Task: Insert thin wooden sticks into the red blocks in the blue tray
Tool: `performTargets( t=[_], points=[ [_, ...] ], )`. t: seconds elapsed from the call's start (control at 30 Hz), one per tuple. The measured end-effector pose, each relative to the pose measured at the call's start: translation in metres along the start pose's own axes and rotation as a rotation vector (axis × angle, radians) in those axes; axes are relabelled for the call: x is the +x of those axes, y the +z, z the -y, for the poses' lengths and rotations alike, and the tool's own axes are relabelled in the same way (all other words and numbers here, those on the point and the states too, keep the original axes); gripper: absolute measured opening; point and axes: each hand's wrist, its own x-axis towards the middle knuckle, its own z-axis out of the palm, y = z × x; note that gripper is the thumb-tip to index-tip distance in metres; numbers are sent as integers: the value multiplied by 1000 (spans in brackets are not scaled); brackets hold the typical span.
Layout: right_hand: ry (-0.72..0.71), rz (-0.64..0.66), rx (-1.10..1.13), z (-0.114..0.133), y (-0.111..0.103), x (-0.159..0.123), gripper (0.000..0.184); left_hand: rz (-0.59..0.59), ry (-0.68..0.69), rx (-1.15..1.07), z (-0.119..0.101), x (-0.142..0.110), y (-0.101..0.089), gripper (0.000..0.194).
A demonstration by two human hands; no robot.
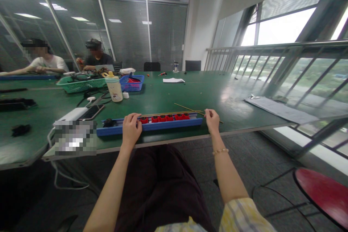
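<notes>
A long blue strip [152, 126] lies along the near edge of the green table [190, 94], with a row of several red blocks [165, 117] set in it. Thin brass-coloured rods [174, 113] run along its far side. My left hand [131, 129] rests on the strip's left part, fingers curled over it beside the first red block. My right hand [212, 120] is at the strip's right end, fingers pinched on the end of a thin rod.
A phone [91, 112], a white power brick [71, 115] and cables lie to the left. Further back stand a cream bottle [114, 87], a blue basket [132, 83] and a green basket [81, 84]. Two people sit at the far left. A red stool [323, 192] stands at right.
</notes>
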Motion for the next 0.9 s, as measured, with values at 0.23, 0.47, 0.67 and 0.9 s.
performTargets(
  t=[0.23, 0.47, 0.67, 0.9],
  points=[
    [-55, 192, 100, 5, 1, 1, 51, -21, -1, -4, -4, 1, -3, 23],
    [-40, 281, 298, 6, 1, 1, 45, 6, -40, 25, -4, 1, -4, 18],
    [-18, 295, 335, 12, -1, -1, 44, -7, -49, 19, -4, 1, -5, 17],
    [5, 275, 311, 16, -1, -2, 43, -2, -69, 19, -1, 1, -2, 15]
  ],
)
